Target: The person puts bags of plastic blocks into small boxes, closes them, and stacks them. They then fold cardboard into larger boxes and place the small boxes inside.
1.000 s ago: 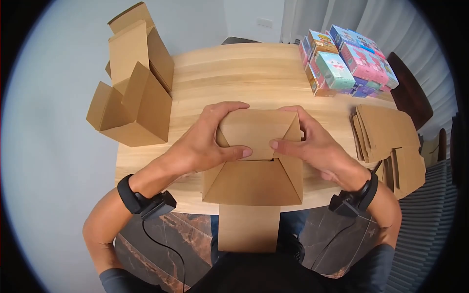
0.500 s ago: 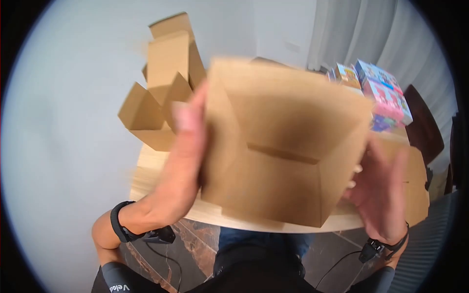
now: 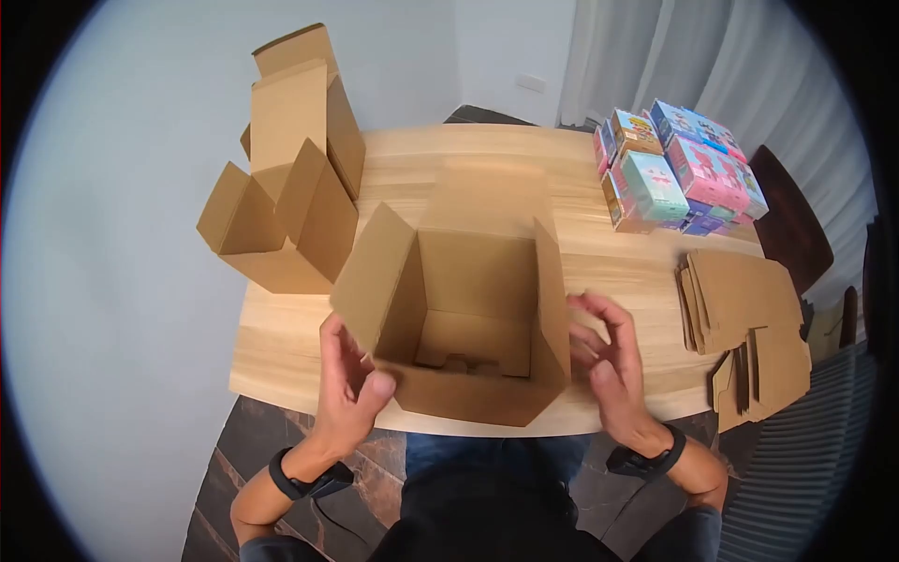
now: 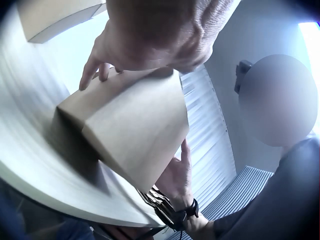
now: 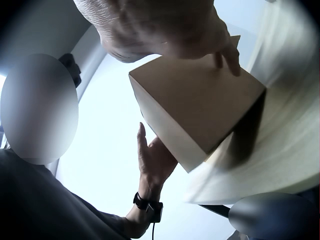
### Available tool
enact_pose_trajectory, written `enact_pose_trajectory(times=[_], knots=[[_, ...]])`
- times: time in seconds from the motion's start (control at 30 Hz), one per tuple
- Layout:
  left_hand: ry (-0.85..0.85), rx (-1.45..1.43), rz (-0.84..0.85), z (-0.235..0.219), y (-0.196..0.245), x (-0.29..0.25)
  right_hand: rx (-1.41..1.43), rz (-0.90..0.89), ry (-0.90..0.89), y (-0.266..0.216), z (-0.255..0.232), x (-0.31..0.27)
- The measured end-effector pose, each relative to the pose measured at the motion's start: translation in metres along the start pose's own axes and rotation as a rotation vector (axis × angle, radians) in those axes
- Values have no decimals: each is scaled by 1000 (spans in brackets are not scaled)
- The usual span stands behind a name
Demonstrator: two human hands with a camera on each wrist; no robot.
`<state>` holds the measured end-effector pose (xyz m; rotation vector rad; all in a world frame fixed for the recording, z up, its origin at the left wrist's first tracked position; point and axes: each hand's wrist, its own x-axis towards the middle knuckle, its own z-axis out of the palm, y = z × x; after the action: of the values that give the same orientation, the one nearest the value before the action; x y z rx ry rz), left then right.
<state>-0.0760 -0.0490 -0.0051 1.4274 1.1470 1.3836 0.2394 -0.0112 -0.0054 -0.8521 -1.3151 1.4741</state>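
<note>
An upright cardboard box (image 3: 477,391) sits near the table's front edge in the head view, its top open and flaps spread. Inside, the bottom panels (image 3: 478,337) show interlocked tabs. My left hand (image 3: 348,393) is at the box's left side, thumb by the front corner; in the left wrist view its fingers (image 4: 90,72) lie along a cardboard face. My right hand (image 3: 613,365) is beside the right wall with loosely bent fingers. In the right wrist view, fingertips (image 5: 232,60) of that hand overlap the box's side.
Two opened cardboard boxes (image 3: 314,229) stand at the table's left. Colourful small boxes (image 3: 707,173) are stacked at the back right. Flattened cartons (image 3: 744,300) lie at the right edge, with a dark chair (image 3: 787,215) beyond. Bare wood (image 3: 403,155) shows at the back.
The box was bottom-up between my hands, then swung up and turned over. Now it stands lower with its open top facing up, and my hands are lower at its sides.
</note>
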Motion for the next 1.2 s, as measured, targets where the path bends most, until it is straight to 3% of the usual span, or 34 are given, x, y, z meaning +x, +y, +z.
enact_pose_trajectory(times=[0.07, 0.1, 0.13, 0.17, 0.2, 0.27, 0.3, 0.37, 0.47, 0.5, 0.57, 0.63, 0.67, 0.7, 0.8, 0.83, 0.9, 0.97, 1.0, 1.03, 1.07, 1.13, 1.2], knots=[[-35, 48, 0, 0, 27, 4, -26, -12, -2, -30, 8, -3], [-75, 97, 10, -2, 36, 5, -208, 9, -70, -46, 12, -4], [-98, 335, -2, -6, 33, -2, -391, 24, -145, -53, 15, 0], [-104, 295, -139, 9, 39, -6, -386, 14, -179, -50, 22, 1], [-103, 258, -276, 25, 46, -9, -603, -64, -221, -43, 32, -4], [-85, 279, -225, 30, 35, -17, -950, -211, -200, -41, 48, -11], [-100, 274, -186, 29, 32, -18, -947, -229, -210, -36, 47, -14], [-108, 275, -134, 28, 29, -12, -557, -96, 63, -24, 32, -21], [-124, 358, -108, 28, 37, -8, -789, 251, -152, -39, 11, -36], [-120, 315, -148, 27, 45, -4, -743, 468, -97, -53, 12, -40], [-127, 311, -88, 17, 50, -11, -699, 678, -50, -56, 17, -43], [-111, 348, 0, 4, 56, -23, -860, -382, -265, -46, 23, -55], [-17, 472, 144, -8, 49, -38, -822, -376, -381, -43, 25, -58], [29, 622, 165, -22, 49, -60, -814, -369, -366, -35, 31, -59], [24, 949, 96, -50, 46, -112, -851, -436, -339, -9, 67, -65], [266, 797, 117, -52, 42, -121, -877, -427, -330, -5, 82, -64], [749, 455, 120, -58, 35, -126, -741, -698, -146, 2, 117, -43], [822, 376, 109, -71, 56, -126, -453, -574, -410, -5, 133, -39], [837, 365, 61, -87, 61, -125, -437, -559, -390, -4, 141, -32], [864, 354, 12, -107, 65, -126, -403, -575, -485, -2, 148, -22], [914, 498, -48, -138, 56, -128, -368, -596, -588, 2, 152, -19], [906, 674, -103, -189, 31, -123, -413, -620, -632, 14, 153, -21], [843, 687, -107, -208, 22, -101, -472, -608, -702, 23, 145, -26]])
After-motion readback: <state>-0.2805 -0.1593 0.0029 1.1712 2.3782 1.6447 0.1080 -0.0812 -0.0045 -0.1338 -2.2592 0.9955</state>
